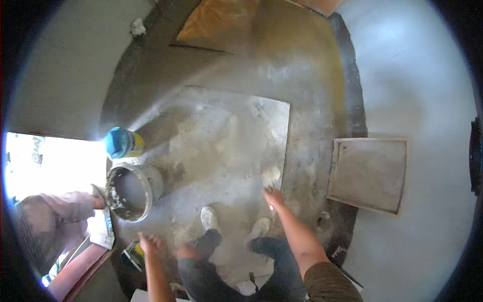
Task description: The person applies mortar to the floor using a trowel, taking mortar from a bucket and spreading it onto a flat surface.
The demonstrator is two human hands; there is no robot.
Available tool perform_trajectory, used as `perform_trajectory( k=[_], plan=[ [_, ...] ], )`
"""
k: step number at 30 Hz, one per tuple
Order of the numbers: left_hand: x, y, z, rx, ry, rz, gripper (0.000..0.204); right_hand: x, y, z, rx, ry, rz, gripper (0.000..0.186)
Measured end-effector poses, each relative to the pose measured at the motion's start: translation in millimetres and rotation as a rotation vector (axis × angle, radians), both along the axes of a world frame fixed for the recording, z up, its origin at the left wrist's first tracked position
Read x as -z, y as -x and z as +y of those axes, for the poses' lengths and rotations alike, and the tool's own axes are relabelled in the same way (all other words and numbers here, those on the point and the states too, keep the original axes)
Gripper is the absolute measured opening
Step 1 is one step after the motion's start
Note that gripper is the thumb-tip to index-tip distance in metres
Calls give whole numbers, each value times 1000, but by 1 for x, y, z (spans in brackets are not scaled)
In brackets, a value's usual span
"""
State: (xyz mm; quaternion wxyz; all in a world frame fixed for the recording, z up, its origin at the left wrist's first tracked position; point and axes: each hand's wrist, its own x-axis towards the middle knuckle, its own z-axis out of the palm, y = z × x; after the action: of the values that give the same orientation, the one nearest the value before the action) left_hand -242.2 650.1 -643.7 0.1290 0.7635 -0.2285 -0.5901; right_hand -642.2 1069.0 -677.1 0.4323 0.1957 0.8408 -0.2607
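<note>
My right hand is closed on a small hand tool with a pale end, low over the worn grey board near its right edge; the tool's exact shape is hard to make out. My left hand, fingers apart, is at the lower left beside a dark-and-yellow item on the floor, with nothing visible in it. A pale bucket with grey content and a crusted rim stands above that hand. My feet in white shoes are between my hands.
Behind the bucket stands a blue-and-yellow container. Another person's leg steps in at the bright left opening. A square tray-like panel is at the right beside a pale wall. An orange-brown sheet lies at the back.
</note>
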Motion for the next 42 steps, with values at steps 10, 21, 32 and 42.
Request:
perform_trajectory(
  k=[10,21,32,42],
  plan=[
    [117,63,-78,-346,579,-292,87,182,183,47,81,-65,446,58],
    [176,11,-138,-170,769,-683,72,222,228,1,-102,30,440,55],
    [166,25,-126,-266,844,-619,72,189,266,-75,-558,90,341,56],
    [160,43,-117,-295,755,-629,69,227,178,-73,-672,169,269,68]
  ],
)
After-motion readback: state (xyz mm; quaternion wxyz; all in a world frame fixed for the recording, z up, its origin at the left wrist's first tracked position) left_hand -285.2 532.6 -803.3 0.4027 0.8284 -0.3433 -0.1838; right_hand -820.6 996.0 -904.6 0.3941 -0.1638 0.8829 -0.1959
